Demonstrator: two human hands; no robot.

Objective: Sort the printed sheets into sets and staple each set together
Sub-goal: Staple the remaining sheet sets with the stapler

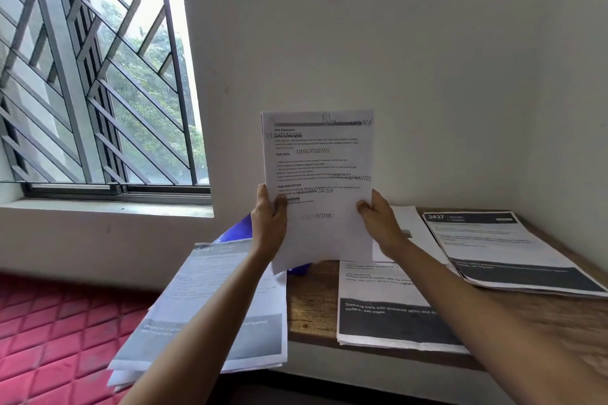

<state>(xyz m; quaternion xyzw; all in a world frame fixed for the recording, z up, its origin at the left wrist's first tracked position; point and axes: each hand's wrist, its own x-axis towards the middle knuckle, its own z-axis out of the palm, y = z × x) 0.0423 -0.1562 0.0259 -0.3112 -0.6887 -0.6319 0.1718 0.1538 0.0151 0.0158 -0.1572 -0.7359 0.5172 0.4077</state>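
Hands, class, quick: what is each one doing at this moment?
Left hand: grips the left edge of the raised printed paper.
Right hand: pinches the right edge of the same paper.

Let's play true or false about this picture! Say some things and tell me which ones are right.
1. The left hand and the right hand both hold the raised paper. True.
2. The raised paper has pen squiggles on it. True.
3. The pile headed 2437 is held up in the air. False: it lies on the wooden table, at its right end.
4. The window is on the right side. False: the window is on the left.
5. A blue thing peeks out behind the left hand. True.
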